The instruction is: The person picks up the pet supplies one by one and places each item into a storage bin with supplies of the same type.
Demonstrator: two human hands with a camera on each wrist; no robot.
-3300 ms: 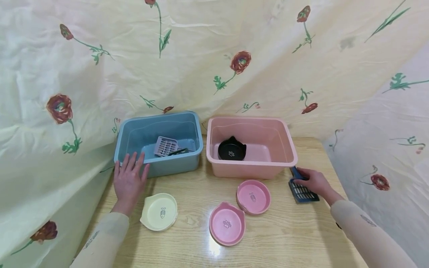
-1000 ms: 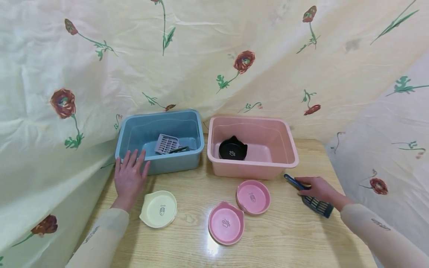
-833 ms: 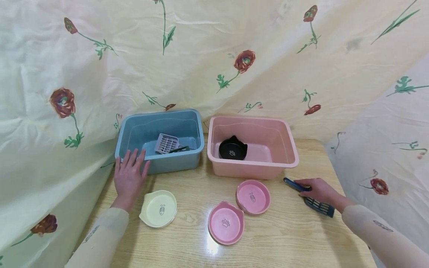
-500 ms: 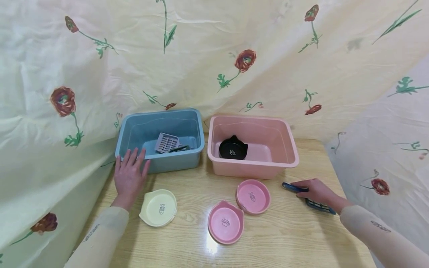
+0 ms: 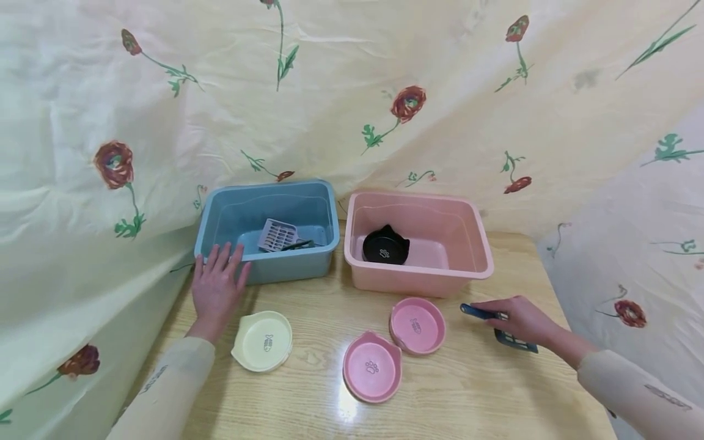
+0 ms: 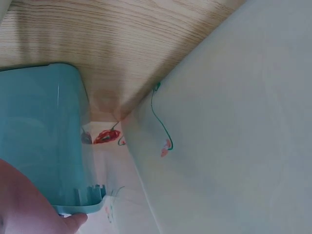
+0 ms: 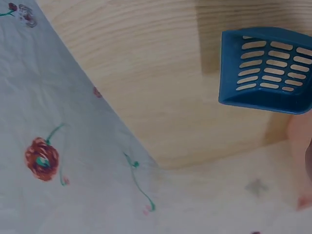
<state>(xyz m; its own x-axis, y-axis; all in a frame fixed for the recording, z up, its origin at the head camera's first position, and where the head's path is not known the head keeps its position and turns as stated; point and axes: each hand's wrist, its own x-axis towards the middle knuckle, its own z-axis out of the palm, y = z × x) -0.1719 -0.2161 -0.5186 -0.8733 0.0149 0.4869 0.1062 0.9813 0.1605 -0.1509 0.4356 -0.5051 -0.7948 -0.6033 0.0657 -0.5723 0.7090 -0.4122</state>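
Observation:
My left hand rests with straight fingers over the near left rim of a blue litter box; part of that hand shows at the box's edge in the left wrist view. A grey litter scoop and a dark slim item lie in the box. To the right, my right hand pinches a dark blue litter scoop where handle meets head. Its handle points left, and the hand partly hides the slotted head. In the right wrist view, the slotted scoop head shows over the wooden table.
A pink litter box holding a black cat-eared bowl stands beside the blue one. Two pink bowls sit close together at table centre; a cream bowl is nearer the left hand. Flowered cloth hangs behind.
The dark blue scoop has turned in my right hand: its handle swung from pointing at the pink box to pointing left. My left hand stays on the rim. The head view shifts slightly.

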